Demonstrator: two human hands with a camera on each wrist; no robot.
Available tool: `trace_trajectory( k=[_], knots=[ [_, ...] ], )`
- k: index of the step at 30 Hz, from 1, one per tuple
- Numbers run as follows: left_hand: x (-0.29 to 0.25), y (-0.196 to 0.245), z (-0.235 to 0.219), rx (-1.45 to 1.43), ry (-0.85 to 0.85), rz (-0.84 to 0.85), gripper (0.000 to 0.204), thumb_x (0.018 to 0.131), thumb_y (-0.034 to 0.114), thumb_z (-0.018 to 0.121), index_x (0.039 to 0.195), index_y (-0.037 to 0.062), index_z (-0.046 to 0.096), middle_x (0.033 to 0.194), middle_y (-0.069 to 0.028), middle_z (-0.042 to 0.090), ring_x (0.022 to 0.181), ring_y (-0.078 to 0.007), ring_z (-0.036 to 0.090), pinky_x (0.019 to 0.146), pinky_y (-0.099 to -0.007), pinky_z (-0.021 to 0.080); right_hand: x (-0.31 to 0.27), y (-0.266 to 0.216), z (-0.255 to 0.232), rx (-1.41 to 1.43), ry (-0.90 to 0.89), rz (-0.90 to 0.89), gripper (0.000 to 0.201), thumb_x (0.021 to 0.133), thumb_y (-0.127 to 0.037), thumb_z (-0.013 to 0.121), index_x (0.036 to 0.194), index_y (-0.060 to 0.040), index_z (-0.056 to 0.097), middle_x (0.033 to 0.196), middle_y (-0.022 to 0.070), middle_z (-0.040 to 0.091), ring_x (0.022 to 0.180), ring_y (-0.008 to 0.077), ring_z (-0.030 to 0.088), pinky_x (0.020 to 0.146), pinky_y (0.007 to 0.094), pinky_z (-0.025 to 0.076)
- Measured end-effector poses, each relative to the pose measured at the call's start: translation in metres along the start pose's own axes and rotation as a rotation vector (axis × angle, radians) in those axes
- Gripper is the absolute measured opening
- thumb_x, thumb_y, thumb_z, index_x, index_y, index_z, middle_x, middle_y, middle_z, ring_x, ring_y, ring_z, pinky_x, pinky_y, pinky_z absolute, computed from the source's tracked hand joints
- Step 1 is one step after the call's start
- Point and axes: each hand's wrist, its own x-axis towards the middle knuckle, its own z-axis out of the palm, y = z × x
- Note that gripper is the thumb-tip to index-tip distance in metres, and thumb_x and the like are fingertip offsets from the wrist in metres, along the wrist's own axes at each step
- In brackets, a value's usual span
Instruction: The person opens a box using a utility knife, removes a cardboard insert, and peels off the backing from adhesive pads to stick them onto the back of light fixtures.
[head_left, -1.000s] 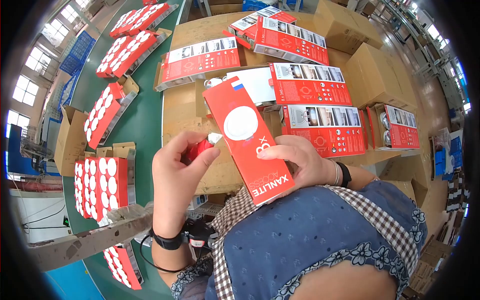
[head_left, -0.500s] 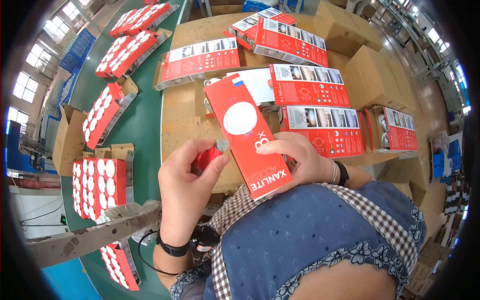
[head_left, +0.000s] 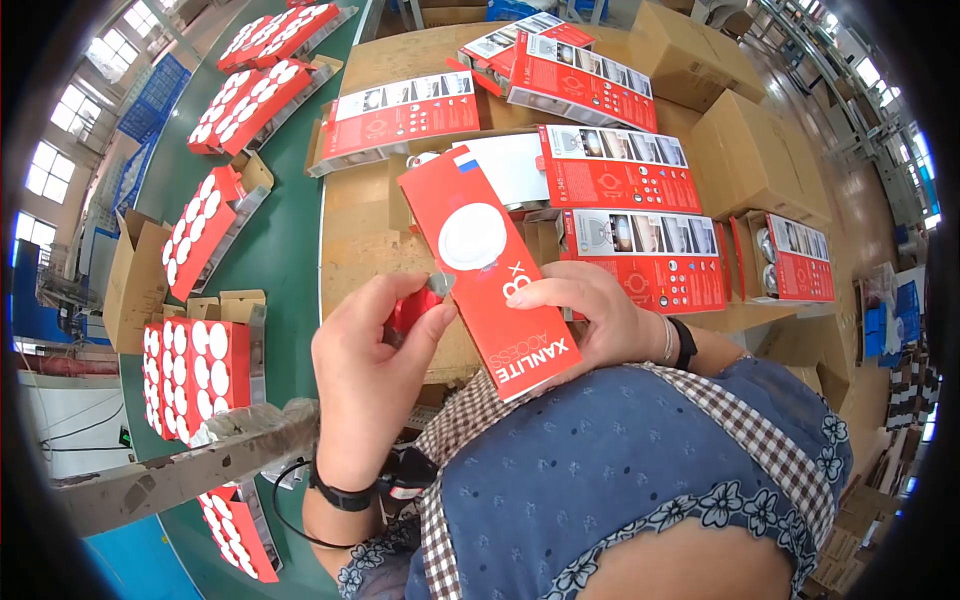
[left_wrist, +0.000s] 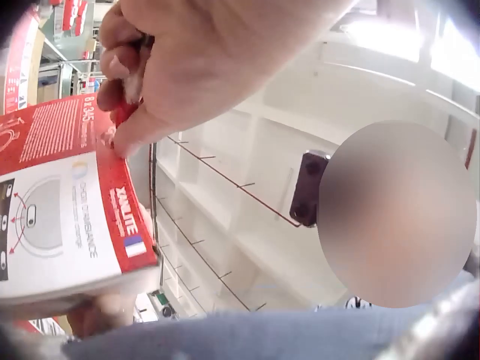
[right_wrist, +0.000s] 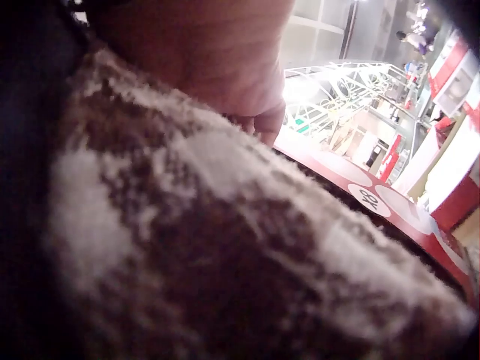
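Tilted in front of the apron is a red Xanlite box [head_left: 490, 285] with a white round lamp printed on its face. My right hand [head_left: 595, 308] grips its lower right side, thumb on the front near the "8x" print and the other fingers hidden behind. Between thumb and curled fingers, my left hand [head_left: 372, 345] pinches a small red item [head_left: 407, 312] with a greyish, see-through tip right at the box's left edge. I cannot tell what this item is. In the left wrist view, the left fingertips are right at the edge of the box [left_wrist: 90, 150].
Several red boxes, including a box [head_left: 640, 258], lie on the wooden table [head_left: 350, 230] beyond my hands. Brown cartons [head_left: 760, 155] stand at the right. On the green surface [head_left: 290, 220] at the left are boxes of white discs [head_left: 205, 365]. A worn metal bar [head_left: 150, 485] runs beside my left forearm.
My left hand has moved right, bringing the red item's tip up to the box's edge. The box has shifted slightly up and left, with the right hand still gripping it.
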Motion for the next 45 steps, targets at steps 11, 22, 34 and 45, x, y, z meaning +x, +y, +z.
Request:
trace_trajectory(
  k=[11,22,34,45],
  knots=[
    [0.020,-0.014,-0.010,0.129,-0.046,0.190,0.032,0.077,0.010,0.084,0.104,0.0028,0.068,0.080,-0.0093,0.066,0.062,-0.0212,0.062,0.057,-0.0316,0.050,0.020,0.025,-0.016,0.134,0.010,-0.154,0.085,0.060,-0.035,0.096,0.131,-0.0092,0.059,0.123,0.0114,0.066,0.109,0.0277,0.067,0.092,0.0375,0.053],
    [0.109,-0.024,0.014,-0.198,-0.217,0.453,0.022,0.090,0.001,0.066,0.112,0.0026,0.069,0.099,-0.0100,0.071,0.096,-0.0203,0.067,0.089,-0.0283,0.049,0.029,0.117,-0.052,1.373,-0.306,0.032,0.095,0.056,-0.027,0.100,0.137,-0.0027,0.055,0.130,0.0070,0.060,0.124,0.0191,0.057,0.106,0.0360,0.047],
    [0.072,0.000,0.049,-0.159,0.145,-0.062,0.016,0.102,0.012,0.057,0.105,-0.0015,0.065,0.088,-0.0095,0.067,0.086,-0.0129,0.063,0.081,-0.0272,0.049,0.009,0.011,-0.076,-0.607,0.367,-0.212,0.037,0.074,-0.017,0.080,0.111,-0.0158,0.075,0.117,0.0090,0.062,0.108,0.0266,0.060,0.103,0.0479,0.045],
    [0.076,0.002,0.054,-0.028,0.141,-0.074,0.019,0.102,0.016,0.057,0.107,-0.0002,0.065,0.087,-0.0101,0.065,0.080,-0.0144,0.058,0.078,-0.0291,0.049,0.025,0.022,-0.040,-0.552,0.467,-0.150,0.013,0.079,-0.017,0.073,0.091,-0.0154,0.072,0.100,0.0030,0.058,0.102,0.0217,0.059,0.104,0.0534,0.043]
  ],
)
